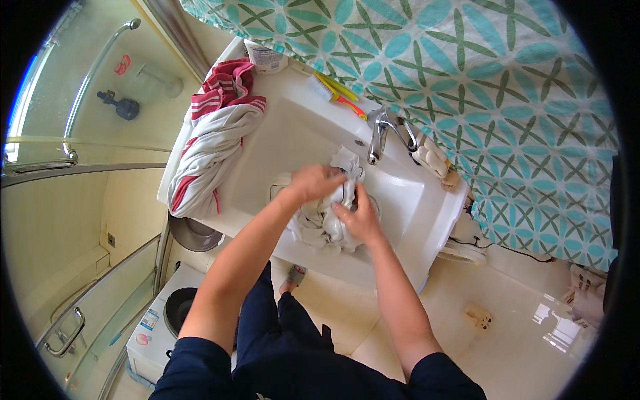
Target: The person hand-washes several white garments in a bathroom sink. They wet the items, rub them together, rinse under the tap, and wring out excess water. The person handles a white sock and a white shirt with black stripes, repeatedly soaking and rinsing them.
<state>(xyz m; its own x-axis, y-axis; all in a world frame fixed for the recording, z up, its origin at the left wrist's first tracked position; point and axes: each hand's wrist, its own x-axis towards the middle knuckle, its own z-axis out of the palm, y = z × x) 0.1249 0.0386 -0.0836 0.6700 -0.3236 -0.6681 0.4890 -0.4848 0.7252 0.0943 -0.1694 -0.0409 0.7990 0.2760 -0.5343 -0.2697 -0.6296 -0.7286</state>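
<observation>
In the basin of a white sink [263,160] lies a bunched, wet-looking white cloth garment [327,223] with thin dark edging. My left hand [315,183] is closed on its upper part, fingers curled inward. Just right of it, my right hand [360,217] grips the same cloth, thumb and fingers pressed around a fold. A piece of the cloth sticks up past my fingers toward the chrome faucet [379,141]. Folds hide some of the fingertips.
A twisted white and red garment [217,147] rests on the sink's left ledge. Behind the basin lie a scrub brush [333,95] and a white tub [265,59]. A patterned curtain [493,87] hangs at the right. A washing machine [150,343] and glass shower door [100,150] stand left.
</observation>
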